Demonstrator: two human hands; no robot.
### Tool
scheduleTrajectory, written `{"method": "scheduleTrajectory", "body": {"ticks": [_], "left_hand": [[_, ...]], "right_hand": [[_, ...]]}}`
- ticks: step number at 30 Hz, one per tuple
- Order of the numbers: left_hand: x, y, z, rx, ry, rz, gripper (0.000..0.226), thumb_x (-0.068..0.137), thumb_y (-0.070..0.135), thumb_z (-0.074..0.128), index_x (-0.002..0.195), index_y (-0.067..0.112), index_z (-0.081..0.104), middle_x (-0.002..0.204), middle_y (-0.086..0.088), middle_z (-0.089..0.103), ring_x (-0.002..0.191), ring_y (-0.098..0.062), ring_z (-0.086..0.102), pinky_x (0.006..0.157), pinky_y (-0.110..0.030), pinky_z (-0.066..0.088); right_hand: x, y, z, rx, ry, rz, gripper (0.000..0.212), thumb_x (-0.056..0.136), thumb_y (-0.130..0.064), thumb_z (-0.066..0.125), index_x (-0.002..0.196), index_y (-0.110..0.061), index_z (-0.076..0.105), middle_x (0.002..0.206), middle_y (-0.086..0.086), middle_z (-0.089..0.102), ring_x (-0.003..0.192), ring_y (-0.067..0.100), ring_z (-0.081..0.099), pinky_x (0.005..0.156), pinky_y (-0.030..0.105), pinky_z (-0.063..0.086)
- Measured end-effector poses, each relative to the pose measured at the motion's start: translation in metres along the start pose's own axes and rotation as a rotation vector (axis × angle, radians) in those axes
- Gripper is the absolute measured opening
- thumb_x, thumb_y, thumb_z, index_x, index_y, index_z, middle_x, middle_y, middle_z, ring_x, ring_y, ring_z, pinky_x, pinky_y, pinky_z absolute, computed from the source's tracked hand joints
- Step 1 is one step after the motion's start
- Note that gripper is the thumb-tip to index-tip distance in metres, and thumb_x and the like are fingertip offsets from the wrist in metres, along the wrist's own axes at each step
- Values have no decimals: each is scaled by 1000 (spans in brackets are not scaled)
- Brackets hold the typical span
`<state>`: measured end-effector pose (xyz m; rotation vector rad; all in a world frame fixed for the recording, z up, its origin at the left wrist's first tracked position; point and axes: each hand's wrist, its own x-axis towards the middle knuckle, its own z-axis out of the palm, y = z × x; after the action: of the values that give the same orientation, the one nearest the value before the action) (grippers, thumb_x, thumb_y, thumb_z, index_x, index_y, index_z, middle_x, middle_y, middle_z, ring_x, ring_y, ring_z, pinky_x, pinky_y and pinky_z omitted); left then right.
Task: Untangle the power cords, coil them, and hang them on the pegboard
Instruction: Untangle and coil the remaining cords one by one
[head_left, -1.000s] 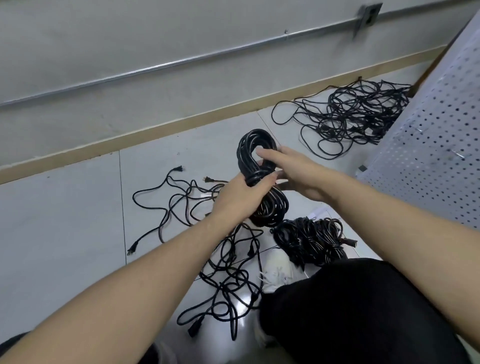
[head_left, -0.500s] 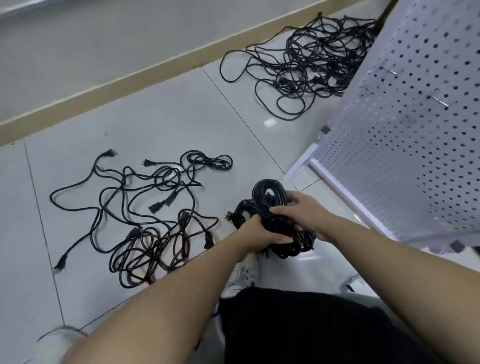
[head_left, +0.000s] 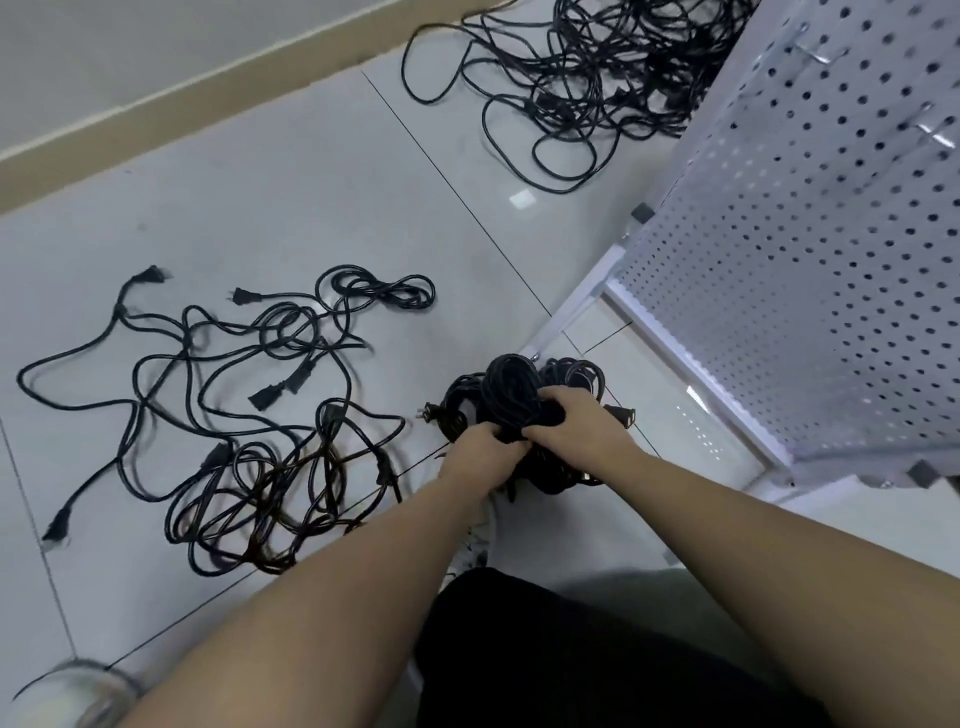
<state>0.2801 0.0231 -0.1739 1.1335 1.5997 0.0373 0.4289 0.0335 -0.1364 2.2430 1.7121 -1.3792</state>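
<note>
I see both hands down at the coiled cord (head_left: 511, 397), low over the floor just left of the pegboard's (head_left: 810, 249) bottom corner. My left hand (head_left: 480, 452) has its fingers curled into the lower loops; the right hand (head_left: 576, 423) wraps its fingers over the top of the bundle. More dark coils seem to lie under and behind it, though I can't separate them. No writing or brand is readable on any cord or plug. Left of the pegboard, a loose tangle (head_left: 234, 415) sprawls across the tiles (head_left: 311, 197), well apart from the hands. A second tangle (head_left: 587, 78) lies beyond the pegboard's far edge. Bare tile lies between the two tangles.
</note>
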Motion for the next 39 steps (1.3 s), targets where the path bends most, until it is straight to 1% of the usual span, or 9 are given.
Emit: {"method": "scheduleTrajectory", "body": {"ticks": [8, 12, 16, 23, 27, 29, 32, 34, 39], "left_hand": [[-50, 6, -45, -16, 53, -21, 17, 98, 32, 56, 107, 19, 62, 92, -3, 65, 79, -23, 63, 63, -29, 49], [-81, 7, -81, -44, 129, 17, 14, 99, 33, 57, 101, 19, 61, 83, -1, 64, 77, -23, 65, 64, -33, 51], [-111, -7, -113, -60, 195, 50, 16, 97, 31, 59, 105, 17, 62, 91, 0, 64, 93, -28, 72, 73, -35, 56], [-128, -76, -150, -131, 272, 33, 11, 95, 25, 58, 100, 17, 62, 89, -5, 65, 75, -23, 62, 69, -31, 48], [-119, -125, -161, -27, 267, -16, 8, 94, 29, 60, 98, 22, 61, 101, -4, 69, 82, -18, 59, 75, -30, 48], [-113, -145, -161, 90, 248, -23, 17, 94, 39, 64, 102, 25, 60, 108, 0, 69, 92, -18, 61, 80, -31, 49], [-108, -164, -157, 72, 70, -5, 47, 89, 53, 72, 121, 23, 59, 113, 4, 62, 103, -16, 59, 88, -30, 48], [-102, -175, -150, 37, -58, -18, 57, 88, 50, 76, 132, 20, 57, 123, 2, 62, 108, -15, 58, 88, -26, 45], [-93, -189, -146, 116, -4, 19, 24, 99, 28, 60, 120, 17, 66, 108, -4, 71, 91, -16, 66, 79, -30, 54]], "right_hand": [[-35, -28, -26, -26, -16, -56, 55, 92, -33, 69, 143, -23, 53, 138, 0, 58, 124, 17, 56, 91, 23, 38], [-56, -63, -30, -44, -16, -125, 51, 93, -31, 68, 141, -21, 53, 127, 1, 59, 116, 18, 57, 91, 25, 40], [-73, -97, -22, -60, -8, -206, 46, 91, -30, 70, 135, -22, 57, 115, -3, 61, 106, 16, 58, 89, 24, 41], [-71, -137, 24, -45, -180, -288, 40, 91, -27, 73, 128, -23, 59, 104, 1, 69, 75, 13, 60, 67, 23, 50], [-55, -147, 59, -107, -286, -293, 39, 93, -18, 68, 131, -21, 59, 99, 1, 68, 81, 16, 59, 72, 30, 52], [-48, -151, 74, -257, -341, -336, 43, 94, -15, 63, 137, -22, 57, 118, 0, 67, 95, 14, 60, 78, 24, 48], [-35, -151, 95, -494, -456, -392, 51, 94, -10, 58, 142, -25, 53, 144, -3, 57, 127, 15, 54, 104, 26, 43], [-28, -151, 105, -605, -489, -405, 54, 91, -11, 58, 142, -29, 54, 145, -5, 56, 128, 16, 54, 107, 29, 43], [-29, -160, 111, -912, -556, -455, 56, 93, -13, 56, 147, -28, 50, 134, 0, 63, 121, 21, 59, 95, 25, 44]]}}
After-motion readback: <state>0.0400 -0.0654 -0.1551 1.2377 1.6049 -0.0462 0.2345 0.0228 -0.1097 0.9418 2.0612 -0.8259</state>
